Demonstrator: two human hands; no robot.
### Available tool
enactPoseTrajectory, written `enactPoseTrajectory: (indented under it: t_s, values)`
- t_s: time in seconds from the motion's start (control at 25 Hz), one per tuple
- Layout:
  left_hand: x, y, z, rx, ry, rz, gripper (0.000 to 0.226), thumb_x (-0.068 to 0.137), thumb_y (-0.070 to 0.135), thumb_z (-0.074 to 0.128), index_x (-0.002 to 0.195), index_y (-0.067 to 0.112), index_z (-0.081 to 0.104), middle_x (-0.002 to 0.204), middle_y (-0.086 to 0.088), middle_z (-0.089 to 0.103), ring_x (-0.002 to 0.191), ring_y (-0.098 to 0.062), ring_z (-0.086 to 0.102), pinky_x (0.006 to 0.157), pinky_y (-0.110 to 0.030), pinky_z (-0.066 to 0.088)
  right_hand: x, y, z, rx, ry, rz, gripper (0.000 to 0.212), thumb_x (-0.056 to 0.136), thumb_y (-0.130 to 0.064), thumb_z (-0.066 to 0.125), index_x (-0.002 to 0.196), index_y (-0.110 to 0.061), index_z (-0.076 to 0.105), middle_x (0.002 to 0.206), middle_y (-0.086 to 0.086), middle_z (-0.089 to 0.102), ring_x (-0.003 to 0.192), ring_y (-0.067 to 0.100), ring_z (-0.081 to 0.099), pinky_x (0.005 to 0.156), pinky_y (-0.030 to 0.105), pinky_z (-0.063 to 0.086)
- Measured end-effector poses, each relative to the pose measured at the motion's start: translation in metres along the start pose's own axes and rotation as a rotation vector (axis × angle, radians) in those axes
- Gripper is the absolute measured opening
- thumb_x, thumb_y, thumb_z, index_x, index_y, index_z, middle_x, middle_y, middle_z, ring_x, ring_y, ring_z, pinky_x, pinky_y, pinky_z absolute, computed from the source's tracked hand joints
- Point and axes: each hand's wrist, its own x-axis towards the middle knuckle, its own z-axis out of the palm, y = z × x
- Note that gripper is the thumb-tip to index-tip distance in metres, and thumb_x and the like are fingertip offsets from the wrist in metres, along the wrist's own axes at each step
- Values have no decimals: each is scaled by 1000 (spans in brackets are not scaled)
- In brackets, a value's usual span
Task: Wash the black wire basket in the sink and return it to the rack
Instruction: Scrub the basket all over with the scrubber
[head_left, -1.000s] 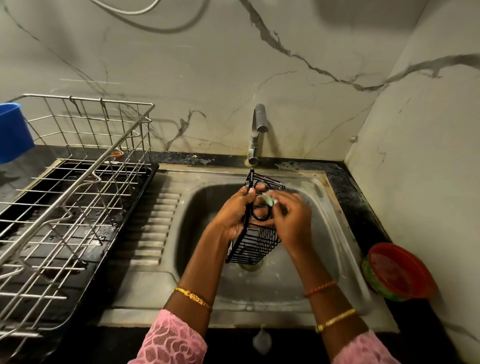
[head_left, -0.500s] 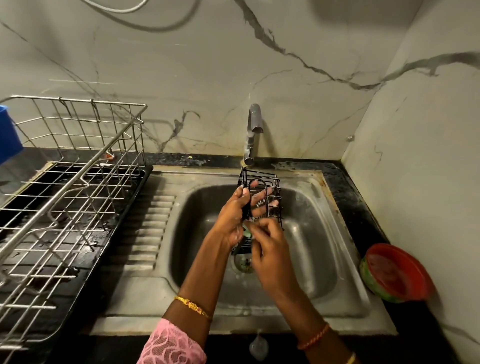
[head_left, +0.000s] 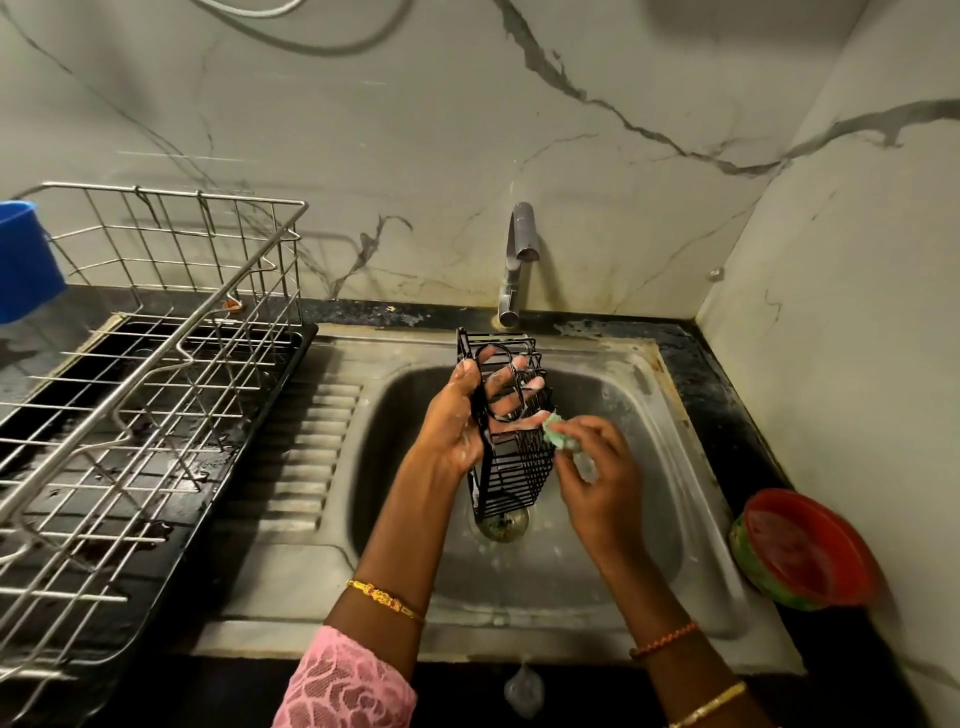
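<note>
Over the sink (head_left: 691, 467), my left hand (head_left: 457, 415) grips the black wire basket (head_left: 511, 457), long axis twelve-to-six; my right hand (head_left: 597, 478), at three o'clock, pinches a green scrubber (head_left: 558, 439).

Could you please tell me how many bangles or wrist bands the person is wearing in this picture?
3: a gold bangle on the left wrist, an orange thread band on the right wrist, and a gold bangle further up that forearm. Sleeves may hide more.
</note>
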Motion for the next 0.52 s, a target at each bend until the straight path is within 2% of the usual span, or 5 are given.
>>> enactPoseTrajectory:
  t_s: [0.16, 0.28, 0.4, 0.52]
  values:
    - [2, -9, 0, -117, 78, 18, 36, 104, 37, 23, 116, 16, 50, 107, -15, 67, 86, -36, 70, 67, -60, 55, -11, -31, 29, 53, -73, -18, 39, 78, 7, 62, 114, -7, 65, 99, 7, 57, 94, 3, 50, 85, 9, 41]
    - [3, -9, 0, -143, 106, 29, 37, 104, 37, 21, 110, 17, 51, 103, -14, 69, 85, -35, 71, 67, -59, 55, -11, -36, 34, 81, -71, -43, 39, 78, 8, 62, 113, -8, 66, 103, 8, 55, 97, 6, 51, 86, 10, 41]
    - [3, -7, 1, -78, 113, 32, 37, 104, 37, 20, 117, 19, 50, 101, -11, 71, 86, -32, 71, 65, -51, 59, -2, -28, 25, 79, 24, 23, 32, 78, 7, 65, 108, -5, 68, 111, 9, 57, 96, 8, 55, 85, 6, 42]
    - [0, -6, -1, -70, 91, 45, 35, 104, 36, 24, 123, 19, 48, 108, -13, 68, 93, -34, 69, 69, -54, 58, 2, -20, 20, 47, 120, 107, 31, 78, 7, 65, 107, -4, 68, 105, 6, 63, 93, 13, 61, 84, 15, 49]
